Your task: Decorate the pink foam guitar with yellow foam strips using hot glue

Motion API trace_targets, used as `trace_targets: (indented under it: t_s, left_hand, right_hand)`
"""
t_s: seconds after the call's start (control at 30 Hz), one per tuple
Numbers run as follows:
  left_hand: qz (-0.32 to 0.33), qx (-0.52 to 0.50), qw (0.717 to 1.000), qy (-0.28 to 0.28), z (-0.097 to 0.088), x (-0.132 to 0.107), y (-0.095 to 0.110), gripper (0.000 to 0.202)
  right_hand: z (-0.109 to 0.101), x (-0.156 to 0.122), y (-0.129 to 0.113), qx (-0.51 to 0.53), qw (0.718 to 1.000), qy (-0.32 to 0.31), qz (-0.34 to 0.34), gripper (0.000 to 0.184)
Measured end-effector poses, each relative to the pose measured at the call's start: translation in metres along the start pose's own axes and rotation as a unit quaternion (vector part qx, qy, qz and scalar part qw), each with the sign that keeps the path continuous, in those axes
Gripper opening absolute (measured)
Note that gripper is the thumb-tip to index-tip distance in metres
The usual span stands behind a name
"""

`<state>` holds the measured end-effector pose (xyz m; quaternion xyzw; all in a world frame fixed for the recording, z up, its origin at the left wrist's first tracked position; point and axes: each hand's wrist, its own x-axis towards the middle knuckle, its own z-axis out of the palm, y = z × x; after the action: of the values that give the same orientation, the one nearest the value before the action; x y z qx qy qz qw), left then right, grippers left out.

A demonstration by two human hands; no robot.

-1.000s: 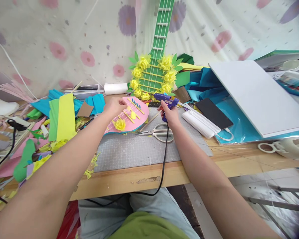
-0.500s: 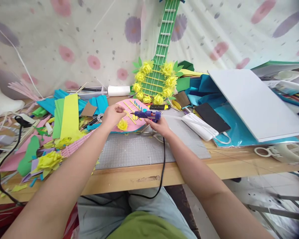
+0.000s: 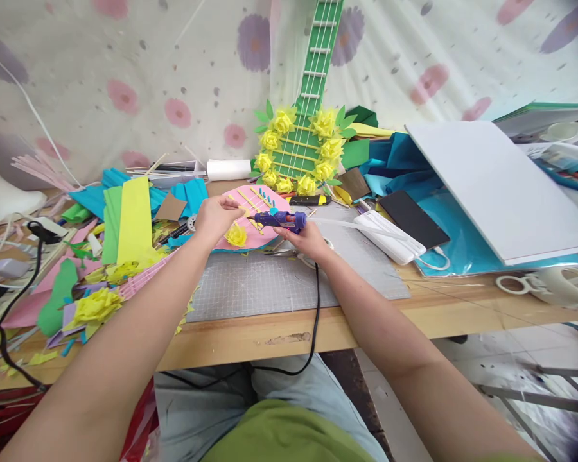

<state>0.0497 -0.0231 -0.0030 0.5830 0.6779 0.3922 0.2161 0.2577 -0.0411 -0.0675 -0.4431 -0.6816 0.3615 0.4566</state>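
Observation:
A pink paper guitar (image 3: 257,234) with yellow strips and a yellow paper flower (image 3: 236,235) lies on the grey cutting mat (image 3: 279,285). My left hand (image 3: 216,217) is curled on its left edge, fingers pinched over the strips. My right hand (image 3: 308,240) grips a blue hot glue gun (image 3: 282,220), its nozzle pointing left at the pink guitar's face beside my left fingers. The gun's black cord (image 3: 315,321) runs down over the table edge.
A green paper guitar (image 3: 308,109) with yellow flowers leans on the floral cloth behind. Coloured paper strips (image 3: 130,218) and scraps pile at the left. A white case (image 3: 390,237), a black phone (image 3: 411,218), a white board (image 3: 501,186) and scissors under my right hand lie at the right.
My right hand lifted the glue gun from the mat's back edge and swung its nozzle left onto the pink guitar. My left hand has shifted slightly along the guitar's edge.

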Motion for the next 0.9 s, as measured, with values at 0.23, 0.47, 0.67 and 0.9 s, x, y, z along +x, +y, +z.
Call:
trace_targets:
  t_s: [0.23,0.47,0.67,0.9]
  left_hand:
    - [-0.010,0.005,1.000,-0.004,0.000,0.001,0.001,0.021]
    - [-0.024,-0.002,1.000,-0.008,0.000,-0.001,0.004,0.023]
    - [-0.024,-0.018,0.999,-0.014,0.000,-0.002,0.005,0.019]
    - [-0.037,-0.108,0.993,-0.018,-0.003,-0.011,0.013,0.013]
  right_hand:
    - [-0.001,0.000,-0.006,0.027,0.999,0.021,0.022,0.028]
    - [-0.003,0.002,-0.004,-0.003,1.000,0.009,0.003,0.031]
    - [-0.005,0.004,0.004,-0.010,0.999,0.032,-0.002,0.030]
    - [-0.018,0.009,0.005,-0.039,0.991,0.125,0.042,0.035]
